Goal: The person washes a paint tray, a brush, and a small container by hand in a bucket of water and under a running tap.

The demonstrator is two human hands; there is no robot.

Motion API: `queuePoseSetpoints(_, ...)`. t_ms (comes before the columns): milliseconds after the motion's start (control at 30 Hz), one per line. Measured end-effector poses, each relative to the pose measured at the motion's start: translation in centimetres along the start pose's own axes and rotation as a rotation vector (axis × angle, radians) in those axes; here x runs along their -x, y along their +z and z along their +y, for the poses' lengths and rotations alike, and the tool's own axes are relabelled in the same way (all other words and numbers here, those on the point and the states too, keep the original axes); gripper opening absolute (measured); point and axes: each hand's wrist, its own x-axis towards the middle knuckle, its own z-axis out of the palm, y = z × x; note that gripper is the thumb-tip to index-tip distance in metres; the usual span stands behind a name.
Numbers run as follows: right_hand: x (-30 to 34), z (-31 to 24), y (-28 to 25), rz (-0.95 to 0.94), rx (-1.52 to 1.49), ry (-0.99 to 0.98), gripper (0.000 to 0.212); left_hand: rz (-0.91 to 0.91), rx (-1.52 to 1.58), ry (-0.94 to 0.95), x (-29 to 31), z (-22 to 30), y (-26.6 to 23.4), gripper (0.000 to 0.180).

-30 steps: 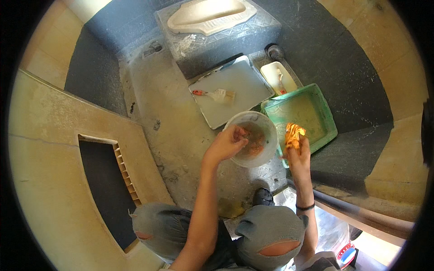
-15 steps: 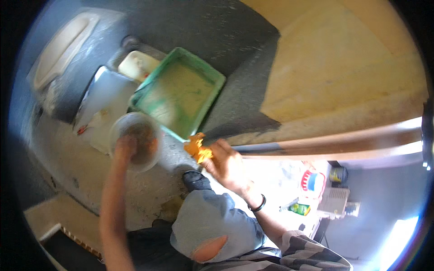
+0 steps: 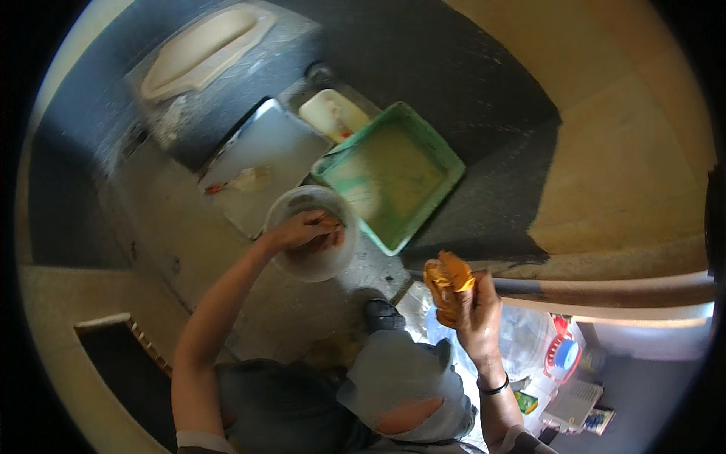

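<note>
My left hand (image 3: 304, 229) reaches into a round translucent plastic bucket (image 3: 283, 265) on the floor. Its fingers are bent together over something orange, too small and shaded to name. Loose orange and brownish bits seem to lie in the bottom of the bucket, partly covered by the hand. To the right, my right hand (image 3: 478, 314) is raised above the floor and pinches a crumpled shiny orange wrapper (image 3: 448, 284) between thumb and fingers. A dark band circles the right wrist.
Beyond the bucket lies a green rectangular tray (image 3: 446, 185). Beside it are a pale tray (image 3: 321, 102) and a grey board (image 3: 257, 144) with a red-handled brush (image 3: 240, 182) on it. A large clear bottle with a blue cap (image 3: 566, 354) lies at right, near the yellowish wall (image 3: 620, 136).
My head view has shifted, so everything sits further right. My left hand has lifted slightly within the bucket, its fingers now showing. The right hand still grips the orange wrapper, now held more upright.
</note>
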Motion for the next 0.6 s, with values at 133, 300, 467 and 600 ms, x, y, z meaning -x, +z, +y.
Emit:
queuePoseSetpoints(133, -2.0, -1.3, 3.4, 0.091, -0.031, -0.089, 0.014, 0.237, 0.056, 0.032, 0.9, -3.7, -0.5, 0.035)
queuePoseSetpoints(300, -5.2, 1.0, 7.0, 0.161, -0.003, -0.167, 0.025, 0.348, -0.125, 0.138, 1.4, -1.6, -0.9, 0.049)
queuePoseSetpoints(467, -7.9, 6.4, 12.7, 0.14, 0.262, -0.26, 0.033, 0.354, -0.094, 0.145, 1.4, -0.5, -1.2, 0.052)
queuePoseSetpoints(600, -5.7, 13.5, 16.2, -0.087, 0.574, -0.343, 0.041, 0.343, -0.166, 0.22, 1.8, 0.3, -0.7, 0.055)
